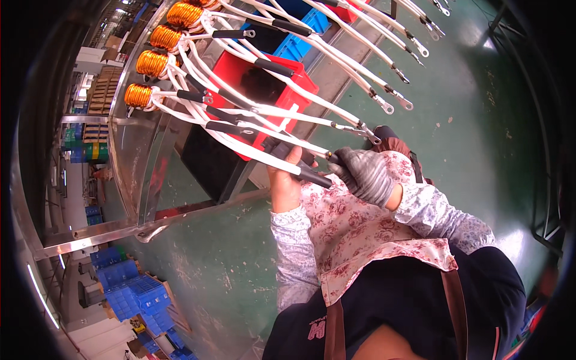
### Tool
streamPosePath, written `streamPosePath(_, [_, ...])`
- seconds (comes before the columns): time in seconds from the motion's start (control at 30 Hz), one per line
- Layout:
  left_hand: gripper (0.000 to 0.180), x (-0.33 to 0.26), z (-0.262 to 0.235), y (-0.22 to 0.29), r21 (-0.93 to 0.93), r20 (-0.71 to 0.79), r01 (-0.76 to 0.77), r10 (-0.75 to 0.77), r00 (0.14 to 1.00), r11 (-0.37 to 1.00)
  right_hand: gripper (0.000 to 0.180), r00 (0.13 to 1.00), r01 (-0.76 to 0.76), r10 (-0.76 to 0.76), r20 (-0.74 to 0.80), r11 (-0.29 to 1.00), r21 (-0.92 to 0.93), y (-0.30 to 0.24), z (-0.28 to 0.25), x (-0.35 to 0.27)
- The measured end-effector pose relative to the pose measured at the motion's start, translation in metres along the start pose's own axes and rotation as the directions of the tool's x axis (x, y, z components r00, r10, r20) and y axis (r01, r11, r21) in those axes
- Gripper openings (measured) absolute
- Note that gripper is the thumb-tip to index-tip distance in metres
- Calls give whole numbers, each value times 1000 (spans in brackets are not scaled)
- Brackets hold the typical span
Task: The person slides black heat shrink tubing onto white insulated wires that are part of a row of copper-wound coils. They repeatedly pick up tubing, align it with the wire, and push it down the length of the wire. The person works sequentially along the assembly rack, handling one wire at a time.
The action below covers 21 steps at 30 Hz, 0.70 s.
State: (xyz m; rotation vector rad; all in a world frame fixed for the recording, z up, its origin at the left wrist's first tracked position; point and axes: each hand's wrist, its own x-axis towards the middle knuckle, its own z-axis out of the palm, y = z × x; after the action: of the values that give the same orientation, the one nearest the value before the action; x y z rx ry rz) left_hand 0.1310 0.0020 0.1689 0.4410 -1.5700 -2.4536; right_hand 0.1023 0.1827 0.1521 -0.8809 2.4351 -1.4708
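My gloved right hand [367, 175], in grey, is closed around the end of a white cable [306, 144], where a black sleeve and a little bare dark tip show. My bare left hand [285, 183] is beside it, thumb raised and fingers bent near a dark shape; what it holds is hidden. Another white cable with a black sleeve [315, 177] crosses in front of the left hand. Both cables run back to copper-wound ring coils [139, 96] along the metal frame. More white cables [354, 78] with black sleeves and ring terminals [387, 108] hang out over the edge.
Under the cables stand a red bin [306, 84], a blue bin [303, 42] and a black bin [207, 159]. A metal rail [90, 241] bounds the bench at the left. Blue crates [141, 294] are stacked on the green floor at lower left.
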Motion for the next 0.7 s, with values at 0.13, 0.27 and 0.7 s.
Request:
streamPosePath(0.13, [24, -1, -4, -3, -15, -8, -16, 16, 1000, 1000, 41, 937, -314, 101, 333, 659, 684, -5, -6, 8])
streamPosePath(0.27, [27, 3, -5, -6, -23, -18, -4, 4, 1000, 1000, 43, 875, -449, 66, 479, 479, 755, -12, -20, 10])
streamPosePath(0.7, [24, 1, -8, -2, -15, -16, -87, 86, 996, 996, 46, 775, -629, -187, 604, -123, 768, 4, 6, 17])
